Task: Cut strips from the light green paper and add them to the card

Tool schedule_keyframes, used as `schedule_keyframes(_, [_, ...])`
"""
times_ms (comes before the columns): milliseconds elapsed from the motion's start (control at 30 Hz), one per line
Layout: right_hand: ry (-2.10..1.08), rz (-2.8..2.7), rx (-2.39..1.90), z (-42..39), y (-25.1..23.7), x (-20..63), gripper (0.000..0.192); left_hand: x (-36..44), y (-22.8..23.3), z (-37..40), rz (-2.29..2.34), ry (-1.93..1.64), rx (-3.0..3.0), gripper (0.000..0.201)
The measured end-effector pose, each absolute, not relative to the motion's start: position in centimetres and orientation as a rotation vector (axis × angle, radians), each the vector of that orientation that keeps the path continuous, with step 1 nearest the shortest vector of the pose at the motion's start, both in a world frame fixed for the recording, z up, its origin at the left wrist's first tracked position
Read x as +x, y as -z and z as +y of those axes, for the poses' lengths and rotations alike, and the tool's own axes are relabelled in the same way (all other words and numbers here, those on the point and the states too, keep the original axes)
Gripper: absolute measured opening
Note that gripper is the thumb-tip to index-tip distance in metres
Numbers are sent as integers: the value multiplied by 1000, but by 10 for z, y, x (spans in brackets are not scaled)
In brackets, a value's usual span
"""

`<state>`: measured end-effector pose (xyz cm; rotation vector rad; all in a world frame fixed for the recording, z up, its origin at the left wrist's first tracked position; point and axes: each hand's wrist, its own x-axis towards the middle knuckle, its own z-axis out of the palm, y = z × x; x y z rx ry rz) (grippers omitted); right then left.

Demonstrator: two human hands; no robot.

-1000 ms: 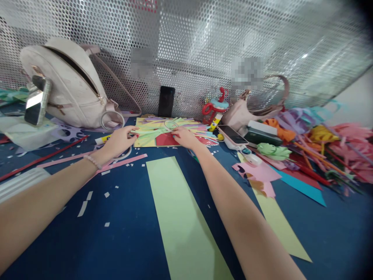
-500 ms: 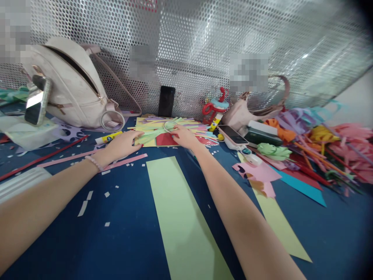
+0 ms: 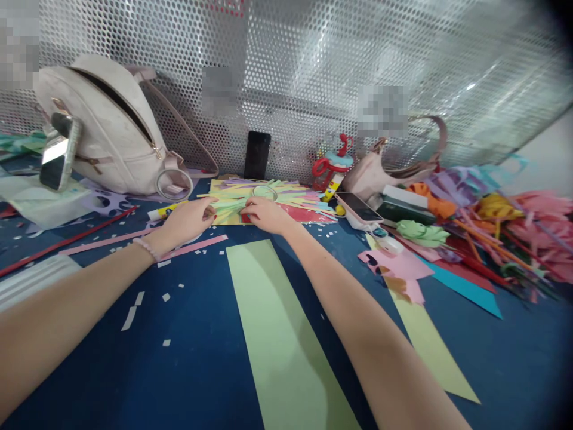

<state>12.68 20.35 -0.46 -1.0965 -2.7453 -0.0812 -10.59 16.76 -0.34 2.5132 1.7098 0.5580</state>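
A collage of fringed paper strips point(image 3: 293, 192) in yellow, green, purple and blue lies on a yellow sheet, with a red piece point(image 3: 307, 214) at its front. My left hand point(image 3: 190, 221), a bead bracelet at its wrist, curls at the collage's left side, thumb and fingers close together on the ends of light green strips. My right hand point(image 3: 267, 215) bends over the middle, its fingertips pinched at the green strips; its own fingers partly hide the contact. Behind it, a roll of clear tape point(image 3: 265, 192) rests on the collage. A glue stick point(image 3: 168, 211) lies behind my left hand.
A long light green sheet point(image 3: 277, 328) stretches toward me on the blue table. White backpack point(image 3: 107, 128) stands at left, a black phone point(image 3: 257, 155) at the back. To the right are a phone in a case point(image 3: 358, 206), a pink bag point(image 3: 371, 167) and heaped coloured paper point(image 3: 492, 209).
My right hand has shifted left, away from the tape roll and over the red piece. My left hand's fingers have drawn closer together, and it sits slightly further left.
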Motion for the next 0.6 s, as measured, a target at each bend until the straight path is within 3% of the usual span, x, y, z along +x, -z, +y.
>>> schedule_keyframes(233, [119,-2743,-1120,199,11,116,32,-107,10,172,1685,-716,2580,49])
schedule_keyframes(400, [140,-2687,-1220,197,8,119,41,-102,7,167,1671,-902,2657,49])
schedule_keyframes(600, [103,-2669,-1286,197,-1,123,42,-86,-12,151,1508,-764,2699,40])
